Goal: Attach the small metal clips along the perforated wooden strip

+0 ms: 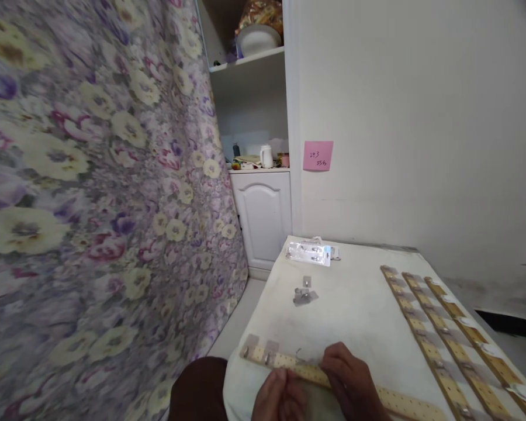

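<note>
A long, pale wooden strip [403, 400] with rows of small holes lies across the near part of the table. Two small metal pieces with clear plastic squares [251, 345] sit at its left end. My left hand [278, 396] is at the strip's near edge, thumb and fingers pinched together; what they hold, if anything, is hidden. On the strip's far side, my right hand [349, 377] is closed with fingertips down at the wood, and I cannot make out what is in it. A thin curved piece [301, 354] shows just left of those fingertips.
Three similar strips [438, 345] bearing several clear or white tabs lie along the table's right side. Small metal pieces in clear plastic [304, 295] lie mid-table. Clear packaging [307, 252] is at the far edge. A flowered curtain [114, 204] hangs at left.
</note>
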`<state>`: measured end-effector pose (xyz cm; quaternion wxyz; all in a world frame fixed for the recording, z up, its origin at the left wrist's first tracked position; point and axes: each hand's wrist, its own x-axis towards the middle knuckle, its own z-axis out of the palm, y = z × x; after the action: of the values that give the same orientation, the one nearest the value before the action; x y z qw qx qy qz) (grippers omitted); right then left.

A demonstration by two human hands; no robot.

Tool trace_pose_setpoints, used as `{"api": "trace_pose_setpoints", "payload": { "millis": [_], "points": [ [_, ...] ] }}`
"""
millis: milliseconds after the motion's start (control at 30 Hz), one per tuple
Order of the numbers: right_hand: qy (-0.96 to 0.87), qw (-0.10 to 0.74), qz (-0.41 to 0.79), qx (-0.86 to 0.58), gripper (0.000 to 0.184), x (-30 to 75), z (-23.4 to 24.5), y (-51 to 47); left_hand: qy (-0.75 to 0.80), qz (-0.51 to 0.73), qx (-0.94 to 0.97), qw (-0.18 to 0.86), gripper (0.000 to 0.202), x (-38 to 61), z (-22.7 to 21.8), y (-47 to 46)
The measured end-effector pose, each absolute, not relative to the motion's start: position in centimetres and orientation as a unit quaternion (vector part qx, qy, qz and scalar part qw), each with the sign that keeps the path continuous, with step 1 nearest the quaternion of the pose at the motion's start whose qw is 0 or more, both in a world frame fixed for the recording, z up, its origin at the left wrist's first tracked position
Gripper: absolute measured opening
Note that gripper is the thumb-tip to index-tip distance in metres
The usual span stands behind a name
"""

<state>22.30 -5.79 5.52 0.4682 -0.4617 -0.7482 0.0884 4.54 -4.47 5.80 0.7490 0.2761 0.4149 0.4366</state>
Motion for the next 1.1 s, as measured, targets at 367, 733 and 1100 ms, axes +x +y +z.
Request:
{"api": "trace_pose_setpoints", "payload": {
  "millis": [367,733,1100],
  "points": [
    [-0.681,0.456,0.262,-0.510,0.016,22.1,6.5,-8.4,0.337,0.419,0.176,0.825,0.019,4.5,7.9,-5.9],
    [-0.673,0.480,0.246,-0.506,0.017,21.7,3.3,-8.1,0.430,0.375,0.274,0.774,0.031,4.1,4.9,-6.1],
    [-0.579,0.463,0.324,-0.587,0.025,20.1,3.9,-6.1,0.495,0.416,0.302,0.701,0.040,4.8,2.0,-4.9]
  ]
}}
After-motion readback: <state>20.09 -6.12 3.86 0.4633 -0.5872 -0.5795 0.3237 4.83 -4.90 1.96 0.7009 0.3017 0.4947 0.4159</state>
